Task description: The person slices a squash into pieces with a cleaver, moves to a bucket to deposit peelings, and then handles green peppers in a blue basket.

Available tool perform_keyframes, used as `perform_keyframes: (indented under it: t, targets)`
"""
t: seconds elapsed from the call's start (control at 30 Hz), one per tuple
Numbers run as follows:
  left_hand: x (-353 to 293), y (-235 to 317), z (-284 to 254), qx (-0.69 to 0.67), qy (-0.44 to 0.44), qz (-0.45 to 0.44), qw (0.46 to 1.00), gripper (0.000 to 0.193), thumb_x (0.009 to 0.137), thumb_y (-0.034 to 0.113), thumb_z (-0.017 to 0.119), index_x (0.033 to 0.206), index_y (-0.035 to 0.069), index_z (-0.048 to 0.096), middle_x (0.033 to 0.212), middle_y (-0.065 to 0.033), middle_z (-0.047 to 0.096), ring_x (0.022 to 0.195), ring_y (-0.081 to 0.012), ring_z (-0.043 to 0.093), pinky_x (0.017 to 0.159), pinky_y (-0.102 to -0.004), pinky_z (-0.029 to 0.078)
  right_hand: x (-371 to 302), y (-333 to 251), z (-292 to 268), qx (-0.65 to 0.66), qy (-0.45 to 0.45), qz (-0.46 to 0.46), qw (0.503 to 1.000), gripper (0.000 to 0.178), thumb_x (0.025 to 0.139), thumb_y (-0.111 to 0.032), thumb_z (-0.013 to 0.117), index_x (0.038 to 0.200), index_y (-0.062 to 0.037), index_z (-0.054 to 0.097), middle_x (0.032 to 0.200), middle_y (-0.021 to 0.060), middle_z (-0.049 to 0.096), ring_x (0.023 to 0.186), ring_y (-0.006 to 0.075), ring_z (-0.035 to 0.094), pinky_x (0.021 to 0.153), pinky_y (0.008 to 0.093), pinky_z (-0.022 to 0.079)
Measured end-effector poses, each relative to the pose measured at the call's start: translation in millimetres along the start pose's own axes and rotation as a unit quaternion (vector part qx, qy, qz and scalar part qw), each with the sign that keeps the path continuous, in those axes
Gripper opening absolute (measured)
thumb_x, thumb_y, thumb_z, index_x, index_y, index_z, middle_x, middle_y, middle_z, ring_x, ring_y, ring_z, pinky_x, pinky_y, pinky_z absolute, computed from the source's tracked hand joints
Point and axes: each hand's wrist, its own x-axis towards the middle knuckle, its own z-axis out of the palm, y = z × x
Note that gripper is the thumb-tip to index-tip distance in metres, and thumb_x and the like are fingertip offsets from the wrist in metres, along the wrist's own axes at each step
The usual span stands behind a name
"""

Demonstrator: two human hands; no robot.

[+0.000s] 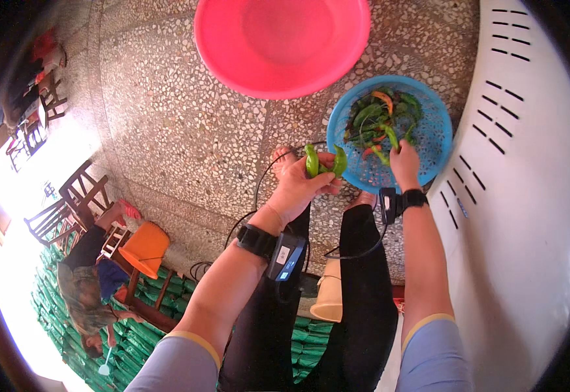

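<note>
My left hand (295,188) is closed around several green chili peppers (312,161), whose curved ends stick up past the fingers. It hovers over the floor, just left of a round blue plastic basket (447,127). Inside the basket lies a heap of chili peppers (368,116), mostly green with a few orange and red ones. Reaching over the basket's near right side, my right hand (405,167) pinches a green chili pepper (391,137) at one end. My fingers hide part of what each hand grips.
A large pink basin (285,36) sits beyond the basket on the speckled floor. To the right rises a slotted white panel (526,215). A cream bucket (329,297) stands between my legs; a black cable (257,189) trails leftward. At left are an orange bucket (146,247), wooden chairs (83,193) and another person (79,284).
</note>
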Motion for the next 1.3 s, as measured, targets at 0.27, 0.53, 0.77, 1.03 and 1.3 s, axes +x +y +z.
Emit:
perform_keyframes:
  t: [0.27,0.53,0.77,1.03,1.3]
  targets:
    - [-49.6,42.8,79.9,0.126,-0.022,0.098,0.987,0.027,0.077,-0.004,0.057,0.102,0.0,0.048,0.087,-0.0067,0.056,0.071,-0.0132,0.056,0.061,-0.0236,0.047,-99.3,-24.6,-109.5,0.682,-0.065,0.224,0.693,0.01,0.082,-0.015,0.057,0.088,-0.0066,0.054,0.069,-0.0013,0.053,0.049,0.0051,0.044,0.039,0.0181,0.031]
    - [-117.6,67.8,135.2,0.143,-0.044,0.179,0.972,0.02,0.075,-0.008,0.056,0.093,0.0,0.051,0.094,-0.0065,0.054,0.069,-0.0104,0.055,0.064,-0.0232,0.048,-151.2,-62.2,-169.5,0.619,0.127,0.113,0.767,0.015,0.083,-0.008,0.055,0.095,-0.0044,0.046,0.081,0.0034,0.055,0.063,0.0068,0.055,0.045,0.0174,0.037]
    - [-156.0,84.5,154.7,0.159,-0.049,0.194,0.967,0.022,0.079,-0.004,0.054,0.1,-0.002,0.051,0.094,-0.0077,0.056,0.08,-0.0136,0.058,0.073,-0.0259,0.05,-198.0,-109.6,-267.9,0.768,0.031,0.061,0.637,0.006,0.082,-0.005,0.05,0.088,-0.0043,0.049,0.075,0.0033,0.052,0.049,0.0076,0.046,0.042,0.0184,0.032]
    - [-202.1,113.2,155.3,0.159,-0.058,0.208,0.963,0.028,0.08,-0.004,0.051,0.107,-0.003,0.044,0.093,-0.0094,0.056,0.077,-0.0147,0.058,0.069,-0.0265,0.051,-246.1,-135.0,-341.2,0.802,-0.059,-0.047,0.592,0.043,0.074,-0.002,0.04,0.117,-0.0009,0.045,0.081,0.0029,0.047,0.052,0.0071,0.039,0.044,0.0186,0.029]
    - [-279.7,153.0,178.7,0.243,-0.148,0.214,0.935,0.025,0.078,-0.002,0.056,0.102,-0.001,0.047,0.082,-0.0062,0.056,0.072,-0.0115,0.057,0.06,-0.0217,0.047,-300.7,-176.8,-392.7,0.789,-0.042,-0.099,0.605,0.037,0.079,-0.003,0.043,0.116,0.0001,0.044,0.083,0.0023,0.047,0.055,0.007,0.041,0.045,0.0183,0.03]
